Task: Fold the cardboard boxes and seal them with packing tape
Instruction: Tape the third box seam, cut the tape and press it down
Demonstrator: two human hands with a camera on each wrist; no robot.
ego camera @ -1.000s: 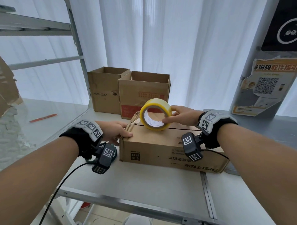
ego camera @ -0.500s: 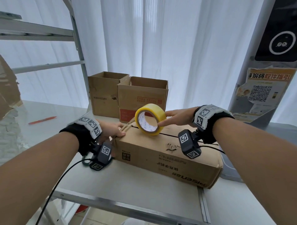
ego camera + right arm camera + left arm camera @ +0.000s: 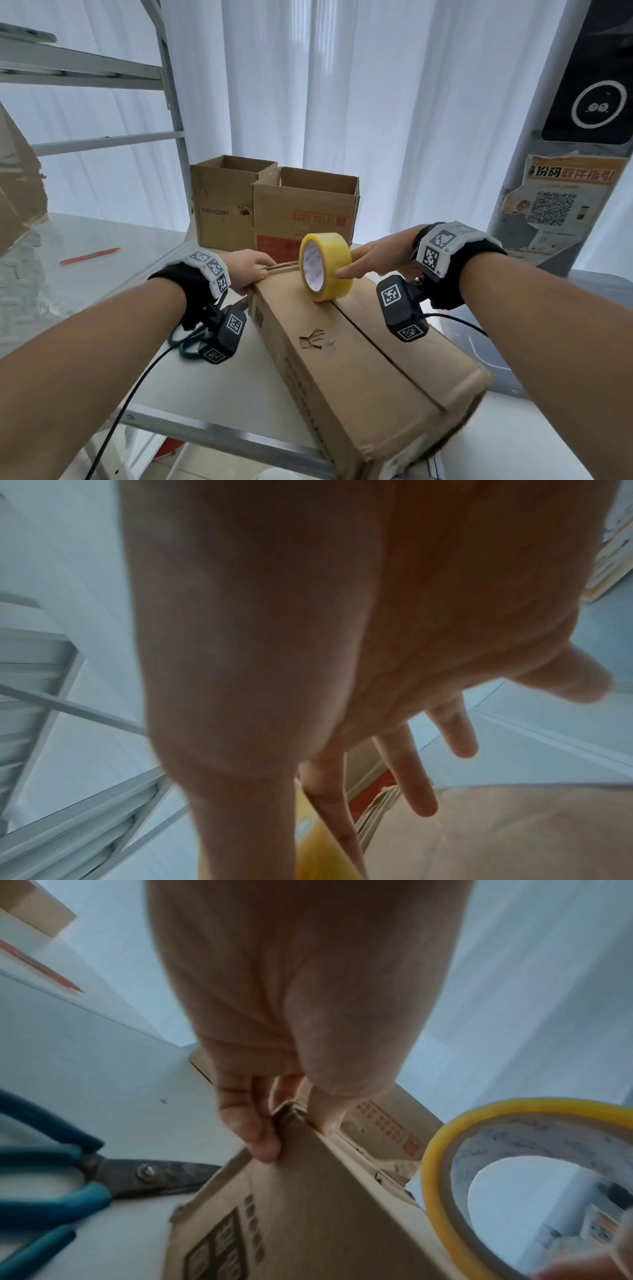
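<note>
Teal-handled scissors (image 3: 51, 1185) and red pen (image 3: 89, 255) on table (image 3: 191, 387).

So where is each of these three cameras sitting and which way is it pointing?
Head: on the head, looking forward and down at the closed box and tape roll; both forearms and hands show.
Left wrist: under the left hand, facing its fingers gripping the box corner; scissors alongside.
Right wrist: under the right hand, facing straight fingers on the roll.
All three share the box and roll.

Tape roll (image 3: 325, 266) upright on closed box (image 3: 359, 346), over its seam. Two open boxes (image 3: 274, 209) behind. Scissors (image 3: 186, 342) left of it on table (image 3: 205, 387).
</note>
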